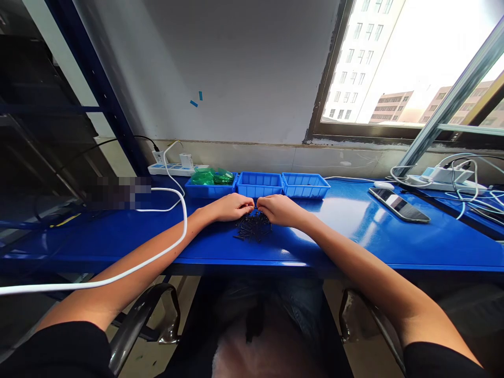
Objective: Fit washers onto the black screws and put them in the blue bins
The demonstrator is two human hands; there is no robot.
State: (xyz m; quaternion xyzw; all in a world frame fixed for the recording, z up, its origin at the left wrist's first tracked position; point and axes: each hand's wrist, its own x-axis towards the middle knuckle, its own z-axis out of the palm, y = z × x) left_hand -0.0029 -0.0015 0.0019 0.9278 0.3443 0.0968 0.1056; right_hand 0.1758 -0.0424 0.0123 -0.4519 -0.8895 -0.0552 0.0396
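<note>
A big blue tabletop (354,231) runs from left to right, and its ends are cut off at both edges. A long white cable (173,244) loops over its left part and runs off the near left side. At the far edge sit three small blue trays (260,185) in a row; the left one holds green things that are too small to make out. A phone (398,204) lies flat on the right, well apart from the hands. In the middle, near the trays, lies a little heap of dark screws (254,228). The left hand (230,207) and the right hand (280,209) rest knuckles up, side by side, at the far edge of the heap. Their fingers (247,203) curl down and meet just above the screws, almost touching each other. The fingertips are tucked under, so it is hard to tell if they pinch a screw or hold none.
</note>
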